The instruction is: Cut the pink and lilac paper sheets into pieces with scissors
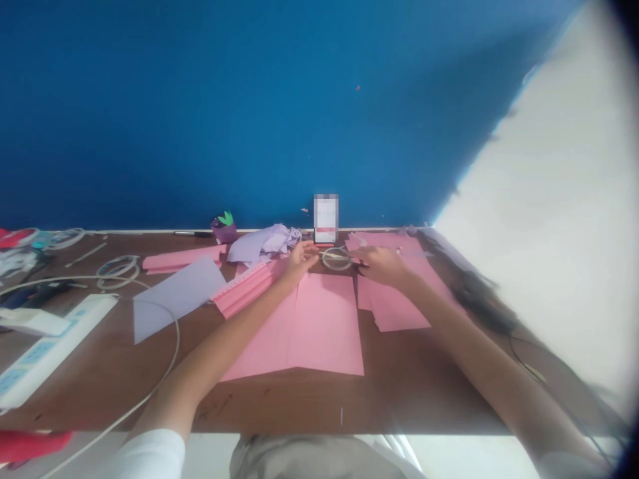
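A clear ring that looks like a roll of tape (pixel 337 267) is between my two hands, just in front of the phone. My left hand (pixel 300 261) has its fingers and thumb bent at the ring's left edge, seemingly gripping it. At the right edge, my right hand (pixel 383 264) is closed, its fingertips pointing left. Something small and dark shows under those fingers, too blurred to name. Nearer to me lies a large sheet of pink paper (pixel 324 326) with a crease down it. A pleated pink paper strip (pixel 244 289) rests by my left forearm.
A phone (pixel 326 219) stands upright against the blue wall. Lilac paper (pixel 264 244), a purple pot-shaped thing (pixel 224 230) and more pink sheets (pixel 399 309) lie around. On the left are a white power strip (pixel 60 349) and a loose cable (pixel 177 339).
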Tool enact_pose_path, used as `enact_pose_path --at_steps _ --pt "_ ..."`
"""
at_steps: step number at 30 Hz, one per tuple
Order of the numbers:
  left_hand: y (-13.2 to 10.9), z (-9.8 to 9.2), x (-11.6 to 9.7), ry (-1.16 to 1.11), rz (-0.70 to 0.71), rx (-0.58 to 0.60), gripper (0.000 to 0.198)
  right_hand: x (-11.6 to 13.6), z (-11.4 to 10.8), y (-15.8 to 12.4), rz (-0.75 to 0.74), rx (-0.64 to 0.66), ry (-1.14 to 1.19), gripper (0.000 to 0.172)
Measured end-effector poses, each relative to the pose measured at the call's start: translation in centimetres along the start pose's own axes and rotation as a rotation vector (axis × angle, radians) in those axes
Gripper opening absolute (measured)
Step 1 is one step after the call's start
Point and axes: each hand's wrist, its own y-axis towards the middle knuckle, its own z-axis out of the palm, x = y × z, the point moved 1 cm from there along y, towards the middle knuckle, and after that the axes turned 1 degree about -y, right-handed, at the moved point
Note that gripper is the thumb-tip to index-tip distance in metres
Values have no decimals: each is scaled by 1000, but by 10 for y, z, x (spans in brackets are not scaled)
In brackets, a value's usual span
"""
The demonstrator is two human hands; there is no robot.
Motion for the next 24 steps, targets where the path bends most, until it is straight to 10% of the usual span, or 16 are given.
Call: enact_pose_path --at_steps 24 --pt "-2 2 -1 77 -29 115 29 6 -3 1 -22 59 -28 45"
